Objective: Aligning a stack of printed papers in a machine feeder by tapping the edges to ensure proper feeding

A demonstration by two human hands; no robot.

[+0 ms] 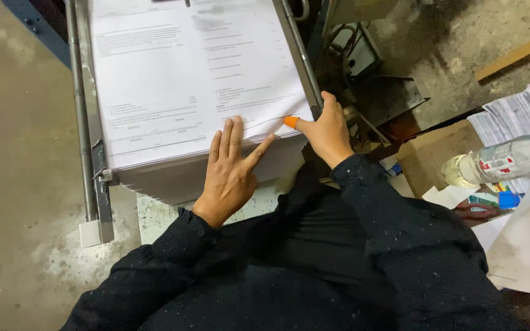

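left hand (228, 171) flat, fingers spread, pressing the near edge of the printed paper stack (185, 92) inside its metal frame (84, 122). right hand (326, 132) pinching a lifted corner, orange fingertip cot (291, 122). probably thin, floppy, slippery sheets; best gripped by corners.

Workshop corner with bare floor

Grey concrete floor (13, 153), stained and dusty; a wooden plank (516, 55) lies at right, perhaps beside dark machinery (369, 79).

Two long grey metal rails (80, 116) wall in the tall white stack of printed paper (179, 86). There is open room over the top. A clear plastic bottle (504, 160) lies well off right.
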